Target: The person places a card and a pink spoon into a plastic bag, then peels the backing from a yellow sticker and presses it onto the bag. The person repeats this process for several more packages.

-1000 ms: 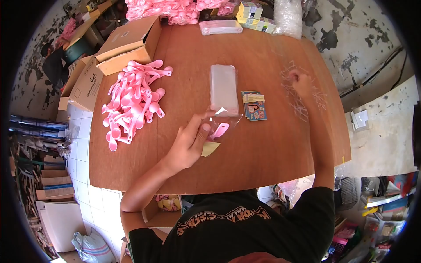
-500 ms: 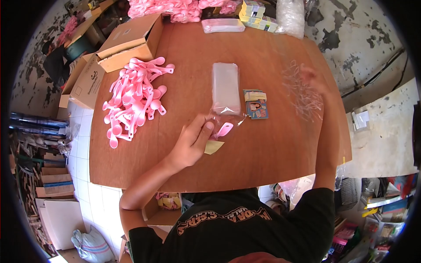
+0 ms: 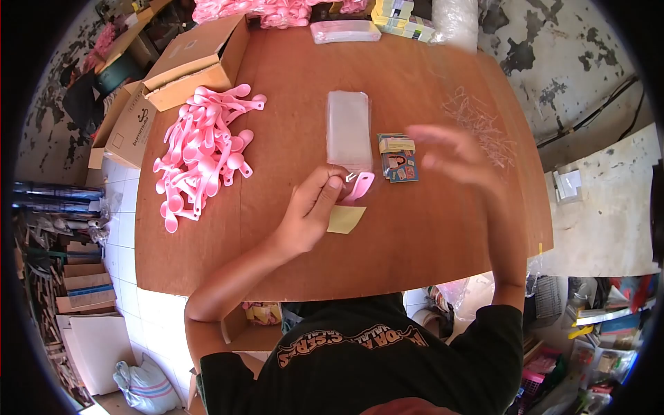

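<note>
Pink spoon point(image 3: 362, 185) pinched at left hand's point(image 3: 309, 213) fingertips.

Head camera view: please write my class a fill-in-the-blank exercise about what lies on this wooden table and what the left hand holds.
1. The left hand pinches a clear bag holding one ____ spoon.
2. The loose pile of spoons lies to the ____ of the stack of bags.
3. A slip of ____ paper lies on the table beside the left hand.
4. The open box is made of ____.
Missing words: pink; left; yellow; cardboard.
</note>
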Motion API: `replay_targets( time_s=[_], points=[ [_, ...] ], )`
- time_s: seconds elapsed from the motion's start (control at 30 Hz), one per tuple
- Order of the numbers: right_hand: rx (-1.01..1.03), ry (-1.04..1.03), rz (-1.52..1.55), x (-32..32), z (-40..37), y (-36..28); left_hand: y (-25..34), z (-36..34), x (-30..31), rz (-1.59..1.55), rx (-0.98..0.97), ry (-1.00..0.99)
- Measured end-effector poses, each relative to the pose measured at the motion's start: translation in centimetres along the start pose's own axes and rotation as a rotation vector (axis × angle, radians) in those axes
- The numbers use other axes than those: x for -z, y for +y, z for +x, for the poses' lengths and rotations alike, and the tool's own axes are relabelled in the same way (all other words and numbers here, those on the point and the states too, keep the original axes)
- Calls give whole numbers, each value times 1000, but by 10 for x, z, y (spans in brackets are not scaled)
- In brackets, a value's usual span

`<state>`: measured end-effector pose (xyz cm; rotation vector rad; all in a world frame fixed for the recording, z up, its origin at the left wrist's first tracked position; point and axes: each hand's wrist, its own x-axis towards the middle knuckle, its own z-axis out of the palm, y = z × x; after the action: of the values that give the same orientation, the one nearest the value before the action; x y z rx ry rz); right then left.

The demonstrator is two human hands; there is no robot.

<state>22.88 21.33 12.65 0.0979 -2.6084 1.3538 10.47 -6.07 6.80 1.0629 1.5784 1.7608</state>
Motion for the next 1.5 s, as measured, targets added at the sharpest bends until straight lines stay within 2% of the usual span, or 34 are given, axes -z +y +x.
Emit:
replay_targets(
  time_s=[0.1, 0.17, 0.23, 0.27, 0.33, 0.37, 0.43, 0.47, 0.53, 0.6, 0.63, 0.67, 0.73, 0.8, 0.87, 0.93, 0.97, 1.03, 1.1, 1.17, 1.23, 1.27, 1.33, 1.5],
  points=[
    [84, 35, 117, -66, 11, -38, -5, 5, -8, -39, -81, 9],
    [-97, 169, 531, -89, 16, -51, -2, 3, -7, -34, -118, 2],
    [-77, 173, 489, -87, 22, -61, 8, 1, -1, 12, -117, -90],
    [88, 245, 355, -82, 24, -70, 8, 1, 0, 16, -117, -86],
    [401, 457, 81, -72, 27, -90, 6, 0, 3, 56, -330, -46],
    [406, 450, 84, -70, 30, -89, 5, -1, 8, 59, -332, -38],
    [362, 337, -172, -67, 37, -83, 3, -1, 16, 206, -324, -28],
    [200, 286, -7, -76, 40, -72, 3, -1, 17, 207, -323, -22],
    [192, 293, 30, -82, 39, -62, 8, 3, 17, 344, -276, -11],
    [187, 285, 63, -84, 41, -65, 4, 11, 18, 424, -311, 6],
    [146, 274, 180, -88, 40, -72, 2, 11, 18, 503, -335, 4],
    [103, 270, 297, -90, 39, -76, 0, 9, 18, 504, -332, 2],
    [48, 211, 268, -88, 40, -74, -2, 10, 18, 275, -5, -79],
    [-8, 150, 233, -81, 41, -73, -15, 12, 18, 273, -73, -86],
    [-157, 60, 683, -73, 41, -76, -26, 10, 19, 267, -133, -85],
    [-158, 43, 601, -71, 40, -67, -22, 7, 20, 259, -7, -92],
    [-153, 32, 519, -71, 40, -62, -18, 6, 21, 259, -5, -86],
    [-152, 52, 501, -75, 34, -56, -10, 6, 24, 271, 152, -125],
    [-185, -31, 323, -80, 28, -45, -10, 6, 22, 211, 89, -104],
    [-209, 19, 354, -89, 25, -42, -14, 5, 21, 149, 31, -88],
    [-157, 79, 236, -93, 22, -38, -17, 6, 21, 126, -19, -118],
    [-158, 83, 236, -95, 21, -39, -17, 6, 20, 126, -19, -122],
    [-59, 175, 239, -99, 21, -42, -16, 7, 19, -64, -15, -69],
    [-91, 196, 316, -99, 19, -41, -8, 10, 22, -127, -44, -24]
  ],
)
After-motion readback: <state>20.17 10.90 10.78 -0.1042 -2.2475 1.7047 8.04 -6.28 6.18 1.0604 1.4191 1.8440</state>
